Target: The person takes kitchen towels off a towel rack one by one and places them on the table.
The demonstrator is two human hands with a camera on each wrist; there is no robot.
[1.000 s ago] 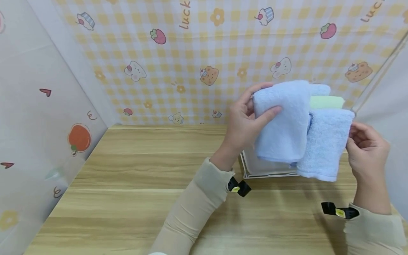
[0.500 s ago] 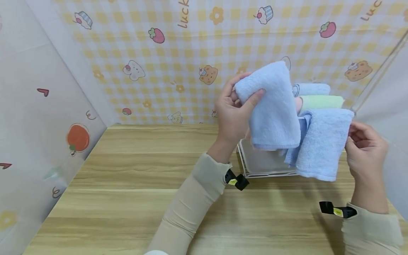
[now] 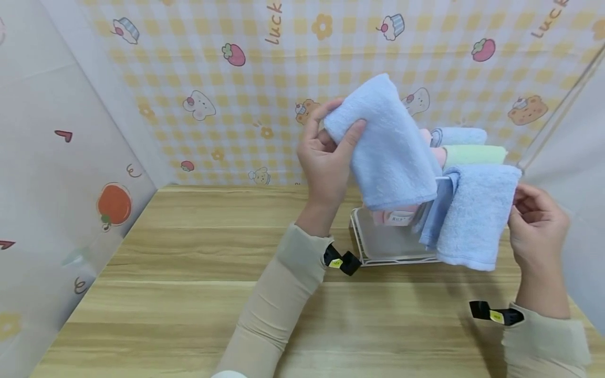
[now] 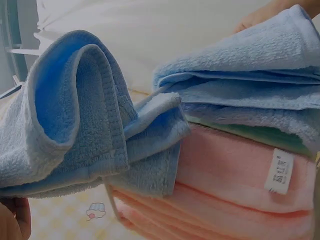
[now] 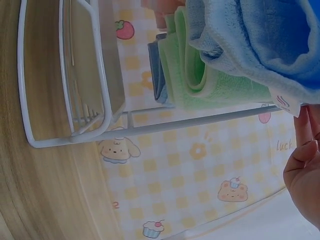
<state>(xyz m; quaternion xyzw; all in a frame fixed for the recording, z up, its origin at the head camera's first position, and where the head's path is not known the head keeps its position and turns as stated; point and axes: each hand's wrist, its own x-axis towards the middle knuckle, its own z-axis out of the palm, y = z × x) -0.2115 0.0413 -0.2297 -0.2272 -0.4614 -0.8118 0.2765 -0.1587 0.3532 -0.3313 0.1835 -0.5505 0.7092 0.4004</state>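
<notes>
My left hand [image 3: 326, 155] grips a folded light blue towel [image 3: 389, 149], thumb in front and fingers behind, and the towel hangs tilted in front of the rack. A second light blue towel [image 3: 479, 215] hangs folded over the front bar of a white wire rack [image 3: 359, 239]. At that towel's right edge, my right hand [image 3: 541, 223] pinches the cloth with thumb and fingers. A small white label [image 5: 286, 101] shows beside those fingertips in the right wrist view. Behind it hang a green towel [image 3: 475, 155] and a blue one [image 3: 460, 136].
Pink towels [image 4: 240, 175] with a white label hang on the rack's left part, mostly hidden in the head view. A pale tray [image 3: 392, 241] forms the rack's base on the wooden table [image 3: 212, 294]. A yellow checked cloth [image 3: 264, 79] backs the table.
My left hand has moved left and up with its blue towel, tilting it away from the hanging one. The rack's bar and pink towels now show. My right hand stays nearly still.
</notes>
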